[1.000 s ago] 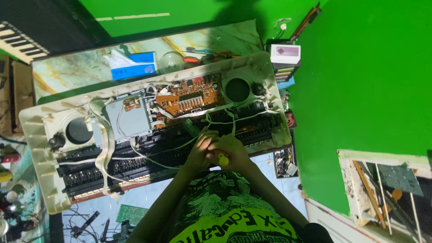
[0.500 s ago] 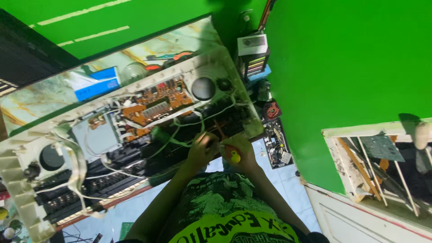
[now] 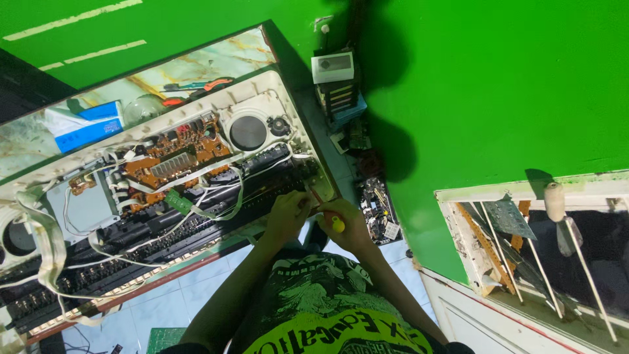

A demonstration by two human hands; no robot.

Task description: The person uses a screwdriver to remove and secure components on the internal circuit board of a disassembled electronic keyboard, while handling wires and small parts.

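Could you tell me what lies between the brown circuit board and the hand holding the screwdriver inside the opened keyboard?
In the head view, white ribbon cables and black key mechanisms lie between the brown circuit board and the right hand holding the screwdriver.

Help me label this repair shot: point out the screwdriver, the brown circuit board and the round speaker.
screwdriver (image 3: 336,223), head view, on its yellow handle in the right hand (image 3: 347,226).
brown circuit board (image 3: 171,154), head view, on its middle.
round speaker (image 3: 247,132), head view, on the dark cone's centre.
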